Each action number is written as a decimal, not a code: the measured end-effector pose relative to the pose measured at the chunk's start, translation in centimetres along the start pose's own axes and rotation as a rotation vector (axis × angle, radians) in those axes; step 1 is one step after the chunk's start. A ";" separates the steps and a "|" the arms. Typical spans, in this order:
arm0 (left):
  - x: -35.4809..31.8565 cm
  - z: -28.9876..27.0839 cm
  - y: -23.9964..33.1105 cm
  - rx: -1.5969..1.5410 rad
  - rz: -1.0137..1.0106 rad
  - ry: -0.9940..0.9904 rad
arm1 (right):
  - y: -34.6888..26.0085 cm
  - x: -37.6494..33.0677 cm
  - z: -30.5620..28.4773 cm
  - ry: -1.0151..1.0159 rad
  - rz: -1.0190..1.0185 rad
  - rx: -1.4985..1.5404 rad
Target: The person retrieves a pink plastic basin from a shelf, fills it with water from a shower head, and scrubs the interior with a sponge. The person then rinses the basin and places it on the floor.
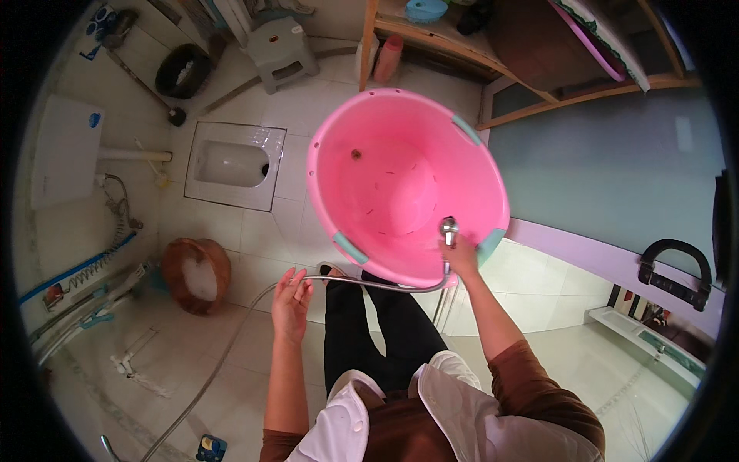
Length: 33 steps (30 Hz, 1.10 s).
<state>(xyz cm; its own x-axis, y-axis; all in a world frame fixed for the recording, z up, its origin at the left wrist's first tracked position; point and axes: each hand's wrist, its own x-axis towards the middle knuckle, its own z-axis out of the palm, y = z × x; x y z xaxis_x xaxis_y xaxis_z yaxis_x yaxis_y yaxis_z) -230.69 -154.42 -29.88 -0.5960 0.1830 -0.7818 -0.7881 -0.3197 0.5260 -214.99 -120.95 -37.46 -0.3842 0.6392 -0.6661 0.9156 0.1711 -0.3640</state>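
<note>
Right hand (pixel 462 258): grip closed on chrome metal shower head (pixel 449 229), long axis vertical, head pointing into big pink plastic tub (pixel 400 185).
Left hand (pixel 291 300): open, empty, near grey hose (pixel 231 350).

A white squat toilet (pixel 231 163) is set into the tiled floor (pixel 539 292). A grey plastic stool (pixel 282 51) stands beyond it, near a black bucket (pixel 183 71). A brown wooden tub (pixel 197 274) sits near the toilet. A wooden shelf (pixel 462 42) holds a blue bowl (pixel 426 9).

Bright even daylight, fisheye-bent black rim, slight blur
</note>
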 end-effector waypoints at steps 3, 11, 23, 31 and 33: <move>0.3 -0.2 -0.4 -0.007 -0.019 0.004 | 2.3 0.2 -2.9 0.335 0.027 -0.194; 0.4 0.3 -1.4 0.004 -0.042 0.001 | -1.8 2.0 -2.9 0.619 -0.468 0.433; 0.3 -1.0 -1.6 0.004 -0.044 0.011 | -6.4 0.2 1.5 0.031 -0.545 0.561; 1.5 -0.1 -2.8 0.003 -0.079 -0.032 | -2.4 0.5 0.2 -0.172 -0.288 0.081; 1.6 -0.1 -3.0 0.014 -0.087 -0.033 | -1.2 0.8 -1.4 -0.013 -0.193 -0.169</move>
<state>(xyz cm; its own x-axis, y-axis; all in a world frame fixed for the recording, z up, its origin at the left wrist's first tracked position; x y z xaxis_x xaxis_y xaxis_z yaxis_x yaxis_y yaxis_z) -229.31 -153.22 -32.74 -0.5301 0.2404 -0.8131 -0.8389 -0.2883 0.4616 -216.25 -119.58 -36.69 -0.5540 0.5729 -0.6041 0.8318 0.4124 -0.3717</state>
